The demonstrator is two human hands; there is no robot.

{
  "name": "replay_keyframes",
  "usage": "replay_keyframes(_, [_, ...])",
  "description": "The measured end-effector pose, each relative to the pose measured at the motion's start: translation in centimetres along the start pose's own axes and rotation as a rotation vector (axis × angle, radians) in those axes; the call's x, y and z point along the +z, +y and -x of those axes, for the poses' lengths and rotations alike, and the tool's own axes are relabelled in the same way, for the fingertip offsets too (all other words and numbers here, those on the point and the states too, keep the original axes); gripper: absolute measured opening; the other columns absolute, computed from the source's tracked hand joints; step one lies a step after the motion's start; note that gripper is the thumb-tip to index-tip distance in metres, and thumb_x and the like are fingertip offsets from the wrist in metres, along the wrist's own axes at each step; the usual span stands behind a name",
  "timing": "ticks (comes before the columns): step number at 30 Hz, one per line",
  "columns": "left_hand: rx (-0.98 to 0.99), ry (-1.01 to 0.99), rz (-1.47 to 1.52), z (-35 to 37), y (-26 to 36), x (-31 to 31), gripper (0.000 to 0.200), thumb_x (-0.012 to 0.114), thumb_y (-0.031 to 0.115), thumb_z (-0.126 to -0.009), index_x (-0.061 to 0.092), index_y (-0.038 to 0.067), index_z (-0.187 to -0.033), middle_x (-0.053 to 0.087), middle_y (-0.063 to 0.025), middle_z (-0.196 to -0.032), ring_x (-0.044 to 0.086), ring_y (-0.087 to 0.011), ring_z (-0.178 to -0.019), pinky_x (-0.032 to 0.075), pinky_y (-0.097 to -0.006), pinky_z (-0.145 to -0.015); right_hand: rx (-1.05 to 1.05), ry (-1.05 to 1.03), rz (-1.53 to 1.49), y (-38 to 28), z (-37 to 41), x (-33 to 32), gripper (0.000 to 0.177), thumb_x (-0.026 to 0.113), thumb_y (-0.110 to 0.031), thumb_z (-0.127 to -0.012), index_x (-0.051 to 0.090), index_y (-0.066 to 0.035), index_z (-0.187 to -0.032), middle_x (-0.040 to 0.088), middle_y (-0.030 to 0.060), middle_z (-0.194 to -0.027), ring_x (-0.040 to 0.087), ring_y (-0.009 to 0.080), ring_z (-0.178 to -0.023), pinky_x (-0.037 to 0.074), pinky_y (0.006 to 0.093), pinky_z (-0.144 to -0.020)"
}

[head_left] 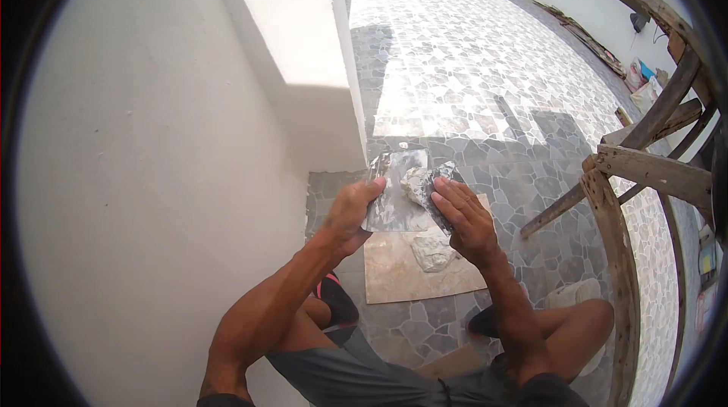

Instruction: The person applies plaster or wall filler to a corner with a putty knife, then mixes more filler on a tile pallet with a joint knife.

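My left hand [351, 211] grips the left edge of a flat metal plate [390, 214] smeared with pale putty, thumb on top. A lump of putty [415, 186] sits on the plate's right side. My right hand [466, 219] is closed on a putty-smeared scraper blade [446, 170], fingers laid along its face; its handle, if any, is hidden. The scraper presses against the lump from the right. Below both hands, a larger mound of putty [434, 254] rests on a beige tile [394, 282] lying on the floor.
A smooth pale wall [152, 180] rises close on the left, ending at a corner [353, 104]. Stone-patterned floor tiles [455, 66] stretch ahead. A wooden trestle [618, 255] stands close on the right. Bags [644, 92] and planks [588, 39] lie along the far right wall.
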State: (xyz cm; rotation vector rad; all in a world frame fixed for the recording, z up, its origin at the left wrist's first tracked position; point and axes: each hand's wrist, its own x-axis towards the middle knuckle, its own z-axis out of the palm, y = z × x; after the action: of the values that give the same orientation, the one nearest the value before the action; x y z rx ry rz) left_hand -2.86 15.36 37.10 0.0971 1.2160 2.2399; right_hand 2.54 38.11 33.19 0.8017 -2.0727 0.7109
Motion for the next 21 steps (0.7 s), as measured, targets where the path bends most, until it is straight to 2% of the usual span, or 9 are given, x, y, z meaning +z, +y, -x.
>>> replay_keyframes(6, [0.030,0.028,-0.020,0.5,0.3,0.4,0.038,0.048,0.022,-0.103,0.050,-0.010,-0.123,0.063,-0.0158,-0.113,0.067,-0.0201,-0.098,0.056,-0.0350,-0.089,0.026,-0.080,0.100,1.1,0.9,-1.5,0.051,0.057,0.015,-0.076,0.062,-0.004,-0.123,0.061,0.0148,-0.132,0.056,0.0294,-0.126,0.044,0.0448,-0.108])
replay_keyframes(9, [0.055,0.009,-0.011,1.0,1.5,0.8,0.039,0.047,0.023,-0.103,0.050,-0.010,-0.123,0.064,-0.0161,-0.113,0.067,-0.0205,-0.099,0.056,-0.0355,-0.089,0.072,-0.136,0.162,1.8,1.6,-2.1,0.053,0.056,0.017,-0.075,0.062,-0.003,-0.123,0.061,0.0154,-0.131,0.057,0.0305,-0.125,0.044,0.0452,-0.107])
replay_keyframes(13, [0.103,0.021,-0.033,1.1,2.1,0.1,0.039,0.047,0.023,-0.103,0.050,-0.010,-0.123,0.064,-0.0160,-0.112,0.067,-0.0209,-0.100,0.056,-0.0361,-0.090,0.239,-0.112,0.121,0.0,0.5,-4.0,0.054,0.057,0.016,-0.074,0.059,-0.002,-0.125,0.065,0.0191,-0.120,0.064,0.0317,-0.108,0.051,0.0423,-0.092])
replay_keyframes(14, [0.116,0.036,-0.027,1.0,2.0,-0.3,0.039,0.047,0.024,-0.103,0.051,-0.010,-0.122,0.064,-0.0153,-0.111,0.067,-0.0205,-0.099,0.056,-0.0359,-0.089,0.334,-0.137,0.089,-1.1,-0.1,-5.2,0.053,0.059,0.015,-0.075,0.058,-0.002,-0.125,0.068,0.0204,-0.108,0.067,0.0328,-0.093,0.053,0.0408,-0.081])
replay_keyframes(16, [0.127,0.061,-0.063,0.8,2.0,-0.8,0.038,0.047,0.023,-0.103,0.051,-0.009,-0.121,0.064,-0.0149,-0.111,0.067,-0.0202,-0.099,0.056,-0.0360,-0.089,0.280,-0.039,0.026,-4.3,-2.8,-7.8,0.050,0.060,0.013,-0.075,0.058,0.001,-0.123,0.069,0.0215,-0.097,0.068,0.0343,-0.083,0.054,0.0405,-0.075])
replay_keyframes(18, [0.131,0.135,-0.107,1.2,2.1,-0.6,0.037,0.047,0.023,-0.102,0.052,-0.009,-0.120,0.065,-0.0139,-0.110,0.067,-0.0193,-0.097,0.056,-0.0355,-0.088,0.235,-0.088,0.057,-7.2,-4.6,-11.1,0.046,0.060,0.010,-0.075,0.058,0.003,-0.121,0.069,0.0209,-0.091,0.068,0.0345,-0.077,0.055,0.0419,-0.071])
replay_keyframes(21, [0.103,0.114,-0.169,0.7,2.1,-2.2,0.036,0.046,0.023,-0.103,0.052,-0.008,-0.120,0.065,-0.0135,-0.109,0.068,-0.0186,-0.095,0.056,-0.0347,-0.086,0.157,-0.170,0.124,-11.3,-8.6,-15.1,0.040,0.064,0.005,-0.072,0.059,0.005,-0.112,0.069,0.0216,-0.091,0.070,0.0338,-0.077,0.056,0.0431,-0.069])
